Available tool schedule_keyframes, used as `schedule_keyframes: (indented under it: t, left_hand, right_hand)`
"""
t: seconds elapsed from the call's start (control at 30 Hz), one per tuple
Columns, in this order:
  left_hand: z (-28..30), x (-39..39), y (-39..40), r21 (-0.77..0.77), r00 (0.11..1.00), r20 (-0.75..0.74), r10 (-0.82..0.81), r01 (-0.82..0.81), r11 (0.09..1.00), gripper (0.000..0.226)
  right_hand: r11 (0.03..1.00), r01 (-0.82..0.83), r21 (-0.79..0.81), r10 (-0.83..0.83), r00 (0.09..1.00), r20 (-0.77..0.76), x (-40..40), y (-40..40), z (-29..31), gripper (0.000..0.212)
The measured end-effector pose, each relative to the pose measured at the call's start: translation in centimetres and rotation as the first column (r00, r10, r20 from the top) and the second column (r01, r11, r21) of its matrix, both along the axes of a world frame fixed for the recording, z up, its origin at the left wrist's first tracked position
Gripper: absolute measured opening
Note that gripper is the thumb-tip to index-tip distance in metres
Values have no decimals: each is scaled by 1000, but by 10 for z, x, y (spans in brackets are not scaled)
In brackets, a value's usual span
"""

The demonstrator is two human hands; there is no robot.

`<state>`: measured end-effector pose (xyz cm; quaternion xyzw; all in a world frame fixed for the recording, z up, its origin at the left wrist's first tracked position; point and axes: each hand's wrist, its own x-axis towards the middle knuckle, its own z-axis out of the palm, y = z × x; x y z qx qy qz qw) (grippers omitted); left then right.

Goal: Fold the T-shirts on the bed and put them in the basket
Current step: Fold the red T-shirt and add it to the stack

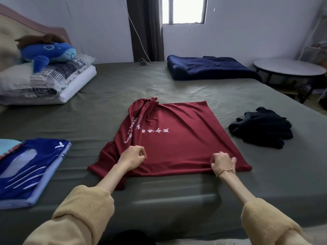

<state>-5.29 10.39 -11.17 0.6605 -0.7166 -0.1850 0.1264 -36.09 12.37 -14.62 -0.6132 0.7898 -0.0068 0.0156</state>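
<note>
Head view: a person stands at the near edge of the bed (109, 89), both arms stretched forward over it.
Blue T-shirt (26, 170): folded, at the near left edge of the bed.
Left hand (133, 157): fingers curled on the red cloth near its left side; whether it pinches fabric or only presses, I cannot tell.
Red T-shirt (169, 138): spread on the bed's middle near the near edge, its left side bunched and part-folded inward, printed text facing up.
Right hand (223, 162): fingers curled, pinching the near hem close to the right corner.
Dark garment (261, 127): crumpled toward the right edge, not yet folded.
Basket: not in view.
Risk: the slick cloth may slip or wrinkle if the two hands pull unevenly, and the bunched left side could leave the fold crooked.
Pose: wrists low, knuckles up, hands well apart along the near hem.
</note>
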Motion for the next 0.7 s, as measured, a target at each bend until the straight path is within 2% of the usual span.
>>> schedule_keyframes:
  t: [0.1,0.17,0.23,0.33,0.5,0.57,0.63,0.67,0.7]
  left_hand:
    - [-3,31,-5,-129,970,-15,243,-243,961,18]
    - [-11,54,-11,-109,931,-57,360,-364,925,20]
    - [-18,76,-17,-35,891,-88,445,-449,893,28]
    - [-23,94,-26,45,836,-192,514,-516,855,44]
    - [-30,106,-49,178,750,-348,562,-535,826,58]
    - [-33,112,-56,193,724,-370,582,-553,810,48]
    - [-38,120,-61,228,675,-453,583,-544,807,14]
    - [-40,125,-62,247,634,-506,585,-544,802,8]
    - [-42,130,-64,246,590,-548,593,-563,789,15]
  right_hand:
    - [982,-188,-27,190,968,167,41,-4,-1,24]
    - [951,-307,-34,303,904,301,73,-7,-1,22]
    - [899,-435,-58,413,797,441,110,-12,-1,21]
    - [824,-556,-107,515,657,551,163,-17,2,17]
    - [689,-700,-186,653,490,577,230,-22,11,18]
    - [646,-747,-159,679,465,568,251,-23,14,25]
    - [629,-774,-78,678,497,541,269,-21,15,38]
    - [634,-773,-31,677,535,505,276,-21,14,47]
    - [644,-765,0,682,574,453,282,-21,12,55]
